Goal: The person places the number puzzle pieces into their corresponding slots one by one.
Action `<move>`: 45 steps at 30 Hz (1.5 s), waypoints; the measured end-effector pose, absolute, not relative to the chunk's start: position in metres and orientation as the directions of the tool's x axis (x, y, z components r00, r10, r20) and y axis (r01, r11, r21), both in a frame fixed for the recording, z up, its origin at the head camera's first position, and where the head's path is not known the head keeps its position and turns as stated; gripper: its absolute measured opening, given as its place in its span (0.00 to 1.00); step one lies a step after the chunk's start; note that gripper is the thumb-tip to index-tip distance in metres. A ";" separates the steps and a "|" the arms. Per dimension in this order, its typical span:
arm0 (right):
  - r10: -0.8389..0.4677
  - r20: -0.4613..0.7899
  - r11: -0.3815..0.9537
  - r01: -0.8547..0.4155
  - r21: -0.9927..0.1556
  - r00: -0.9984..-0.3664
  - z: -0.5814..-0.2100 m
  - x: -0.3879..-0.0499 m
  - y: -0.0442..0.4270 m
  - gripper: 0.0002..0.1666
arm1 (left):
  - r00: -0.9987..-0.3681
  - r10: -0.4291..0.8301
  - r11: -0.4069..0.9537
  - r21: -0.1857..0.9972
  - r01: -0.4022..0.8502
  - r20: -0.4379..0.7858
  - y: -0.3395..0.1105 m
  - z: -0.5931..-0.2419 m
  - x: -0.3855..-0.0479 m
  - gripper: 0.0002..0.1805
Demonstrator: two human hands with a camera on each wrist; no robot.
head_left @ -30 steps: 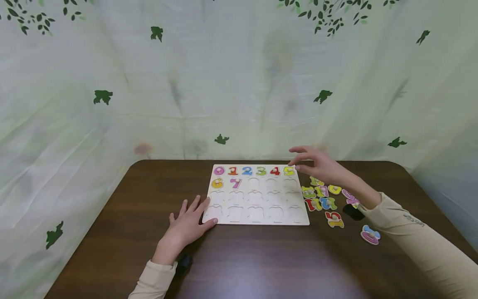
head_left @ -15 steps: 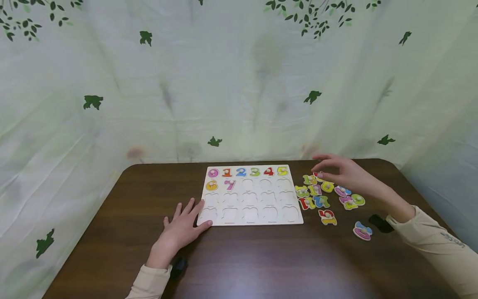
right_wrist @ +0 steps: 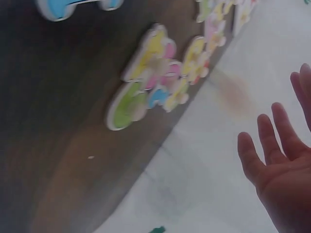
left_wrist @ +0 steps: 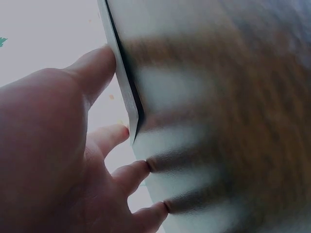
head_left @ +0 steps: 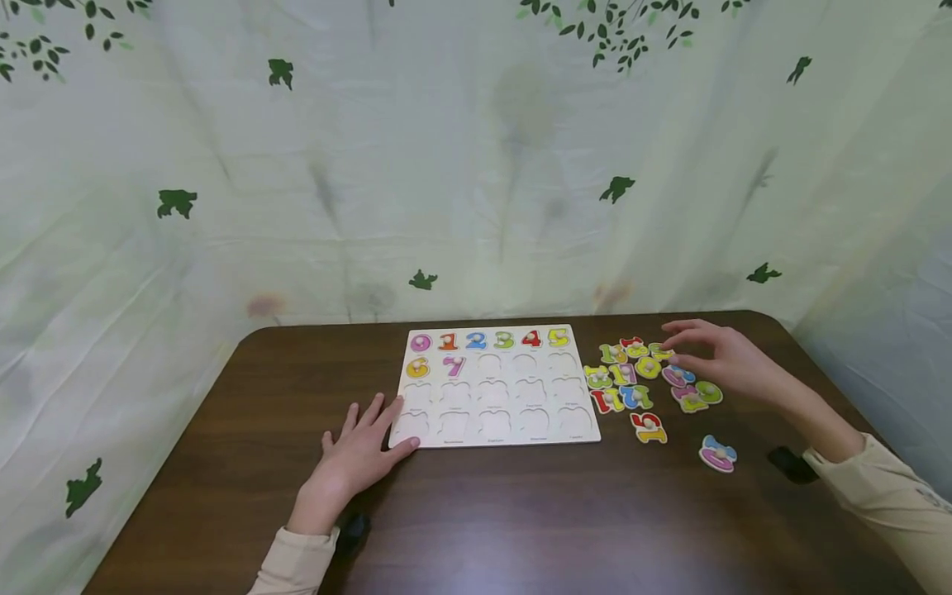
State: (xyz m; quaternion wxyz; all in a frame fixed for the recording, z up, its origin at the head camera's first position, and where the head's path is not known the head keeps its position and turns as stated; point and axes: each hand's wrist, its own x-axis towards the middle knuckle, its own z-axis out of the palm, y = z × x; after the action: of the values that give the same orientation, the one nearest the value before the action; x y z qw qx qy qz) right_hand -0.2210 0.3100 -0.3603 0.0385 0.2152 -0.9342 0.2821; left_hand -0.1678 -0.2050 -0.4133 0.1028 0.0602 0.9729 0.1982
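Straight, spread fingers show on the left hand (head_left: 353, 467): its thumb presses near the board's near-left corner, the index touches the left edge, and the other tips rest on the tabletop. Loosely bent and spread, the fingers of the right hand (head_left: 729, 355) are released; thumb and index hang at the far right of the loose cluster, and whether they touch a piece there I cannot tell.

Behind everything hangs a pale curtain (head_left: 416, 190) printed with green leaves. In front of it stands a dark brown wood-grain table (head_left: 521, 521). On the table lies a white number puzzle board (head_left: 509, 376), flat, its upper row filled from 0 to 5, with 6 and 7 beginning the second row; outlined recesses cover the rest. Cream sleeves (head_left: 293, 558) cover both forearms. A black device (head_left: 352, 533) sits under the left wrist, another black device (head_left: 792, 465) under the right. Loose two-colour number pieces (head_left: 622, 374) crowd just beside the board's right edge, many touching. Nearer the viewer, a red-and-orange 15 piece (head_left: 649, 428) lies a little apart; farther right, a blue-and-purple piece (head_left: 717, 454) lies alone. Smallest are the round knobs on the pieces.
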 end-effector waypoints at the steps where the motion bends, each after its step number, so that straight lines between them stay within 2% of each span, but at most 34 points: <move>1: -0.375 0.193 0.753 -0.420 -0.507 -0.906 -0.363 -0.221 0.312 0.11 | -0.972 0.158 0.915 0.396 0.078 -0.174 -0.205 -0.413 -0.168 0.44; 8: -0.357 0.185 0.765 -0.400 -0.504 -0.916 -0.378 -0.234 0.317 0.13 | -0.973 0.156 0.916 0.393 0.078 -0.170 -0.207 -0.411 -0.166 0.43; 14: -0.301 0.098 0.814 -0.309 -0.492 -0.948 -0.394 -0.254 0.316 0.16 | -0.973 0.156 0.913 0.400 0.076 -0.172 -0.206 -0.410 -0.166 0.44; 28: -0.236 0.051 0.842 -0.231 -0.487 -0.970 -0.416 -0.269 0.311 0.12 | -0.975 0.154 0.914 0.398 0.079 -0.160 -0.203 -0.414 -0.167 0.43; 37: -0.295 0.052 0.813 -0.279 -0.511 -0.954 -0.416 -0.271 0.311 0.08 | -0.975 0.152 0.915 0.396 0.076 -0.163 -0.203 -0.413 -0.167 0.43; 45: -0.369 0.123 0.738 -0.371 -0.564 -0.921 -0.409 -0.267 0.301 0.06 | -0.974 0.151 0.916 0.394 0.074 -0.169 -0.204 -0.412 -0.165 0.43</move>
State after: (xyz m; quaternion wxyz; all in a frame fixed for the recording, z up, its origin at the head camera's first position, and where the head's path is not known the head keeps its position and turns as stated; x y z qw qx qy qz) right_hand -0.2670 0.3012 -0.4095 0.0015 0.1985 -0.9322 0.3027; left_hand -0.1652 -0.2042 -0.4122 0.0987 0.0578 0.9738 0.1964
